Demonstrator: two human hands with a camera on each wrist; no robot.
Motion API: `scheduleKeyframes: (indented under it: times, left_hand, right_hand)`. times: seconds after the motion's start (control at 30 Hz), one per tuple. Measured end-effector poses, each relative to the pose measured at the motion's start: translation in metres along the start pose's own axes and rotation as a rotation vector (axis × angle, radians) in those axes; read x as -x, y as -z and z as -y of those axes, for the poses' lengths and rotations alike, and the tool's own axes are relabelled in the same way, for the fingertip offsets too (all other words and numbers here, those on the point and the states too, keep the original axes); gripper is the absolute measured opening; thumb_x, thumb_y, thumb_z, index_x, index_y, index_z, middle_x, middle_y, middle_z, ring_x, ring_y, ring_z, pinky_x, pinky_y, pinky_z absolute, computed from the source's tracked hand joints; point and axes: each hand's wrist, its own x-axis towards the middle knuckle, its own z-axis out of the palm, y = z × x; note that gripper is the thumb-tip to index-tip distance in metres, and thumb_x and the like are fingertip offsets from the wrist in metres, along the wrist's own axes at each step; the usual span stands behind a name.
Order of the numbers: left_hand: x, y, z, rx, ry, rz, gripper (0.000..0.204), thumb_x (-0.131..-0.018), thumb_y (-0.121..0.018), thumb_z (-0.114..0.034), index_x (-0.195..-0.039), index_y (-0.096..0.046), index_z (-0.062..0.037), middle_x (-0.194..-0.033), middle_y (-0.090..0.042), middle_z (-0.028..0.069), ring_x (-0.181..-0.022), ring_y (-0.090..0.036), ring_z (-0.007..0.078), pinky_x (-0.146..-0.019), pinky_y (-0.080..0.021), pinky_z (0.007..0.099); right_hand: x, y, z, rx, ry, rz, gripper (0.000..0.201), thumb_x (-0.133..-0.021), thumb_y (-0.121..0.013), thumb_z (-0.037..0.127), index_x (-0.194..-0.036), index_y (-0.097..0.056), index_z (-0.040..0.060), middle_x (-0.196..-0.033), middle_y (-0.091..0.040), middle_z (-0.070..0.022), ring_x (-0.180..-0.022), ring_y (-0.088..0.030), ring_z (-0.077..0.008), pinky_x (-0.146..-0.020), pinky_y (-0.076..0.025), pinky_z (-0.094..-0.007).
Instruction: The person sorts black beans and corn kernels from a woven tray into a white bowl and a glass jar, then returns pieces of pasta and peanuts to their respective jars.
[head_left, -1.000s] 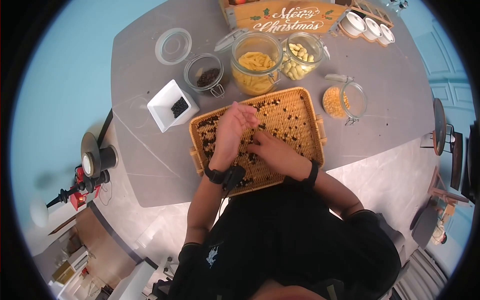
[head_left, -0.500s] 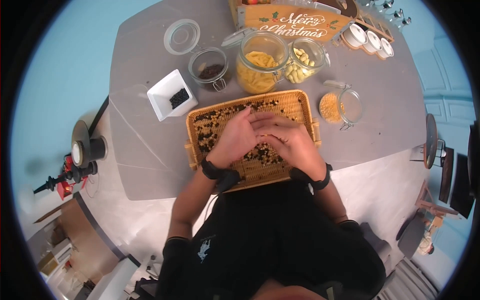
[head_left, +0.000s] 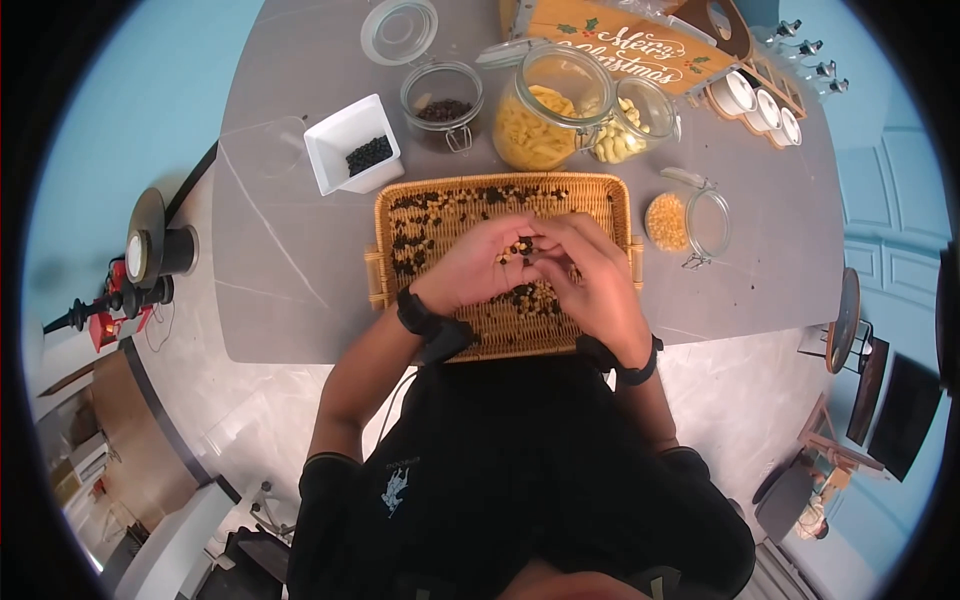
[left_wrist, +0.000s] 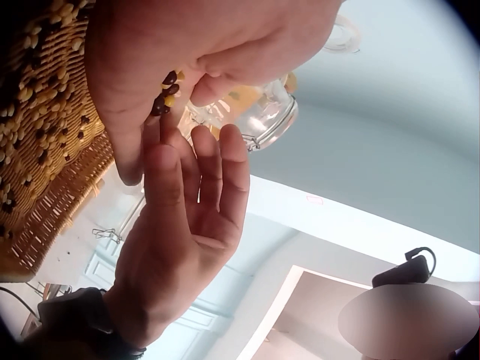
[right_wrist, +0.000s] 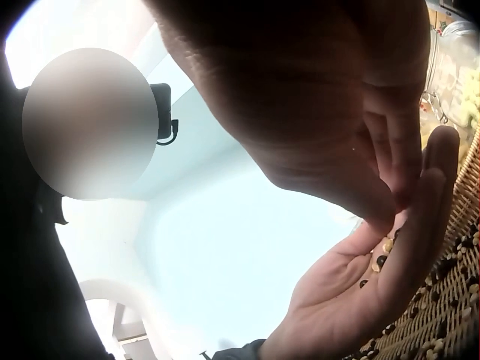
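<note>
My left hand is palm up and cupped over the wicker tray. In its palm lies a small heap of black beans and yellow kernels, also seen in the left wrist view. My right hand comes in from the other side, thumb and forefinger tips down at the left palm beside the heap. In the right wrist view these tips meet by the beans; I cannot tell whether a bean is between them. More black beans and pale kernels are scattered on the tray beneath both hands.
Behind the tray stand a white square bowl with black beans, a jar of dark beans, a pasta jar and a peanut jar. To the right, a jar of yellow kernels lies on its side. A Christmas crate stands farther back.
A second ago the right hand was down on the tray beside the raised left hand. Both came together above it, and the left palm turned up, exposing the beans. The head view has shifted.
</note>
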Motion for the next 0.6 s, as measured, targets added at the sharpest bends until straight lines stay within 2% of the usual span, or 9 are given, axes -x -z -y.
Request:
scheduleKeyframes:
  times: [0.03,0.13,0.2,0.33,0.4,0.6]
  left_hand:
    - [-0.001,0.000,0.000,0.002,0.009,0.018,0.045,-0.118,-0.042,-0.037,-0.136,-0.059,0.0008,-0.129,-0.066,0.0127,-0.119,-0.067,0.0234,-0.107,-0.057,0.0394]
    - [-0.001,-0.006,-0.003,0.028,0.049,0.030,0.056,-0.117,-0.041,-0.046,-0.138,-0.058,0.0040,-0.131,-0.066,0.0147,-0.121,-0.067,0.0250,-0.110,-0.055,0.0418]
    - [-0.002,-0.010,-0.003,0.073,0.096,-0.019,0.064,-0.117,-0.040,-0.051,-0.139,-0.057,0.0057,-0.132,-0.066,0.0156,-0.121,-0.067,0.0260,-0.111,-0.054,0.0436]
    - [-0.003,0.004,0.000,0.184,0.146,0.054,0.067,-0.116,-0.040,-0.054,-0.139,-0.057,0.0072,-0.132,-0.066,0.0161,-0.121,-0.066,0.0265,-0.112,-0.052,0.0440]
    - [-0.006,0.014,0.002,0.233,0.144,0.110,0.067,-0.116,-0.040,-0.054,-0.138,-0.059,0.0072,-0.131,-0.067,0.0161,-0.120,-0.066,0.0263,-0.112,-0.051,0.0436]
    - [-0.004,0.008,0.000,0.262,0.173,0.066,0.065,-0.116,-0.043,-0.053,-0.134,-0.062,0.0071,-0.122,-0.069,0.0159,-0.112,-0.068,0.0244,-0.103,-0.056,0.0394]
  right_hand:
    - [0.001,0.000,-0.001,-0.015,-0.007,-0.011,0.047,-0.086,-0.071,-0.015,-0.130,-0.069,0.0009,-0.119,-0.067,-0.0165,-0.104,-0.072,-0.0340,-0.088,-0.061,-0.0416]
    - [0.001,0.003,0.000,-0.009,-0.036,-0.004,0.039,-0.088,-0.073,-0.011,-0.126,-0.071,0.0004,-0.116,-0.068,-0.0145,-0.102,-0.072,-0.0342,-0.087,-0.061,-0.0418]
    - [-0.001,0.000,-0.007,0.109,0.084,0.010,0.036,-0.087,-0.074,-0.008,-0.122,-0.073,0.0010,-0.114,-0.068,-0.0129,-0.102,-0.072,-0.0345,-0.086,-0.061,-0.0422]
    - [0.000,-0.008,-0.021,0.315,0.228,0.046,0.033,-0.085,-0.075,0.000,-0.118,-0.073,0.0021,-0.111,-0.069,-0.0109,-0.101,-0.070,-0.0352,-0.083,-0.060,-0.0439]
    - [-0.002,-0.010,-0.019,0.335,0.238,0.038,0.032,-0.084,-0.074,0.001,-0.116,-0.073,0.0020,-0.111,-0.069,-0.0110,-0.101,-0.069,-0.0352,-0.083,-0.060,-0.0450]
    - [-0.002,-0.009,-0.018,0.396,0.204,0.090,0.026,-0.086,-0.074,0.003,-0.112,-0.072,0.0018,-0.112,-0.069,-0.0117,-0.102,-0.069,-0.0354,-0.082,-0.060,-0.0460]
